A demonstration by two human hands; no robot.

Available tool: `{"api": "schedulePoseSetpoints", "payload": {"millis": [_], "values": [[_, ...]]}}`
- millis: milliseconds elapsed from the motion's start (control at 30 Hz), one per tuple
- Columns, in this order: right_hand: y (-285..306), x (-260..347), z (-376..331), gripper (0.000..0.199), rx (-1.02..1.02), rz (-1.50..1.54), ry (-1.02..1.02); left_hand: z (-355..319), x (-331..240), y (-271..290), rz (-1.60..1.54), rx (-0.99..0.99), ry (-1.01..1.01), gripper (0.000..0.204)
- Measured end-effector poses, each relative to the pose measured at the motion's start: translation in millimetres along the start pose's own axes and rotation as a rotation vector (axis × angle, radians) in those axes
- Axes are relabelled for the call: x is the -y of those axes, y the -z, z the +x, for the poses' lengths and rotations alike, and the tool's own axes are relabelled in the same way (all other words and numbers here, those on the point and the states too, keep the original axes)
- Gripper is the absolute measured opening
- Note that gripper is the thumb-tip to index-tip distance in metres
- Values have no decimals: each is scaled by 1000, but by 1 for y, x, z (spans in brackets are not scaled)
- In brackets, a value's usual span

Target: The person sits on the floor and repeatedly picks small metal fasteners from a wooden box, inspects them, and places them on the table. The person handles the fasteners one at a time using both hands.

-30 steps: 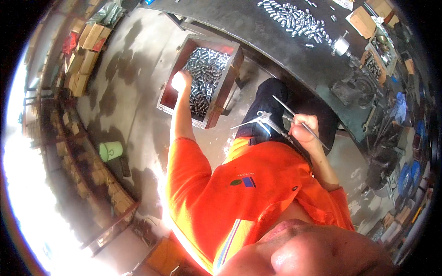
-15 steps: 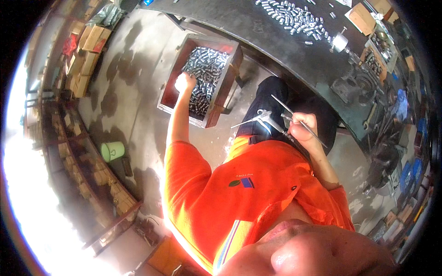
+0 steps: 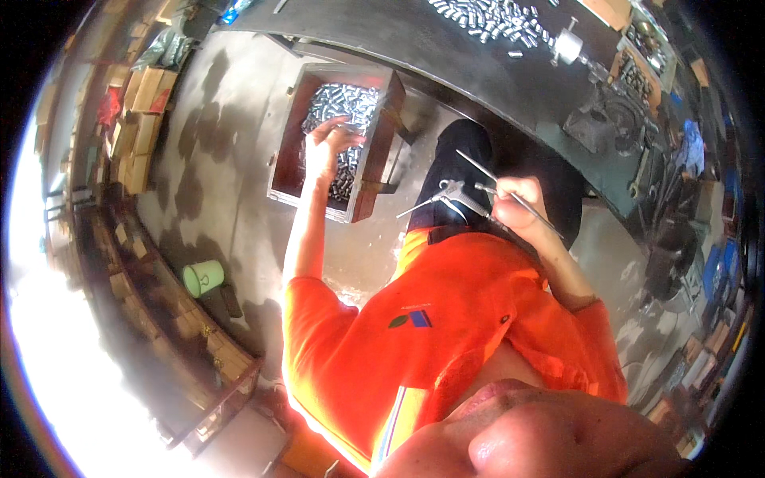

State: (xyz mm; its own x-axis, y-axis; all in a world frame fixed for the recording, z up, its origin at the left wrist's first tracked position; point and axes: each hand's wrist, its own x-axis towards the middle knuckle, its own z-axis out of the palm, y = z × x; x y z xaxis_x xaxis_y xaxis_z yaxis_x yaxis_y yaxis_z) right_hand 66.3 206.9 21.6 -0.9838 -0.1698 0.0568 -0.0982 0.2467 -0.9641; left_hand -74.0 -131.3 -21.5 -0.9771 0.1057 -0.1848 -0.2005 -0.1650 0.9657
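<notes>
My left hand is over a wooden box filled with small shiny metal cylinders. Its fingers are spread just above the heap, and no piece shows clearly in its grip. My right hand is closed around a thin metal rod, which sticks out past both sides of the fist and slants down to the right. A silver air blow gun with a thin nozzle lies across my lap, close to the right hand; part of its lower end is hidden.
On the dark workbench lies a pile of metal cylinders. A round metal fixture and trays of small parts stand to its right. A green bucket stands on the floor, near shelves with cardboard boxes.
My left hand has opened from a closed shape, fingers now spread, and moved slightly right over the cylinders. The right hand keeps the rod in nearly the same pose. The whole view shifted a little.
</notes>
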Motion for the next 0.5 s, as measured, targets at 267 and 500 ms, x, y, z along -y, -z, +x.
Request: {"api": "schedulePoseSetpoints", "payload": {"millis": [267, 500], "values": [[-1, 18, 10, 22, 16, -80, 143, -67, 9, -121, -518, 517, 458, 36], [7, 21, 11, 23, 53, -58, 114, -78, 23, -138, -571, 517, 432, 39]]}}
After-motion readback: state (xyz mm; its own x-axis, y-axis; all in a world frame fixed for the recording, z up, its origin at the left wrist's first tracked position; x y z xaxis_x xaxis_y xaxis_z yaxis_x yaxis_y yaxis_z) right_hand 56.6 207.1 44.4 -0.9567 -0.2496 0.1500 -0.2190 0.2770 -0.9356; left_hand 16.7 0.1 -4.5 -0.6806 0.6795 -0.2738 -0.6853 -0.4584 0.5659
